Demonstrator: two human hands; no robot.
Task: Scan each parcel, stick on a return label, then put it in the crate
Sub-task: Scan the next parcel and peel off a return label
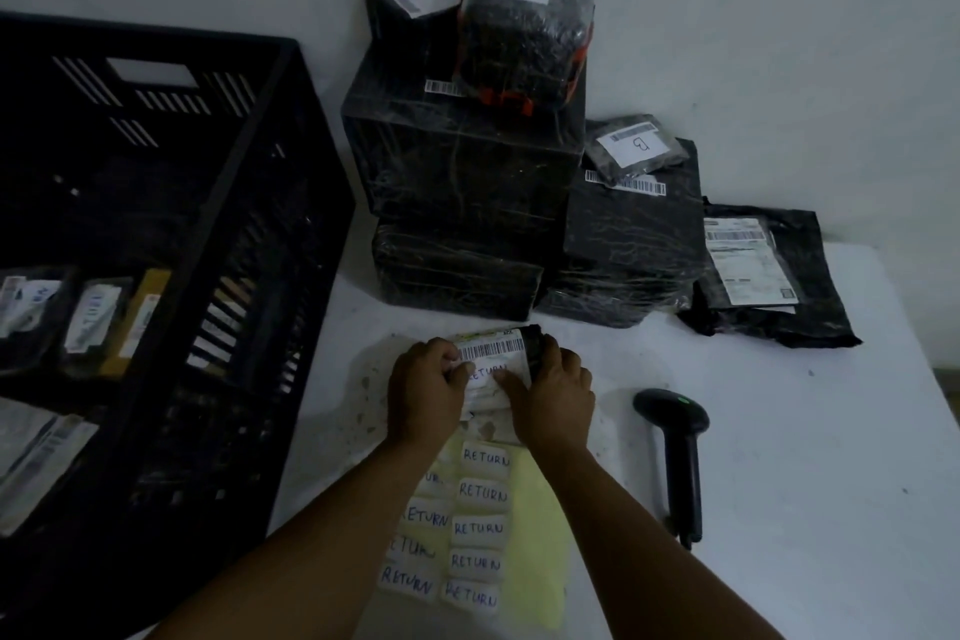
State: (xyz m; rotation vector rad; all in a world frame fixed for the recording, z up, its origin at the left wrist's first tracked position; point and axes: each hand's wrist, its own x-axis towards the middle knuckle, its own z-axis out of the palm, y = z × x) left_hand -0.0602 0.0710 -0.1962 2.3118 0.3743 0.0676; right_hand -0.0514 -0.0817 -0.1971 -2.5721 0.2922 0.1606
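A small parcel (498, 353) with a barcode lies on the white table (805, 431) in front of me. A white RETURN label (487, 376) sits on its top face. My left hand (426, 387) grips the parcel's left edge, thumb by the label. My right hand (556, 390) holds the right edge, its thumb pressing on the label. Below my hands lies a yellow backing sheet (540, 525) with several RETURN stickers (480, 528). The black crate (156, 276) stands at the left with several labelled parcels inside. A black handheld scanner (675, 437) lies to the right of my hands.
A stack of black wrapped parcels (467, 182) rises against the wall behind my hands. A lower stack (628, 244) and a flat black mailer bag (769, 276) lie to its right. The table's right edge runs near the frame border.
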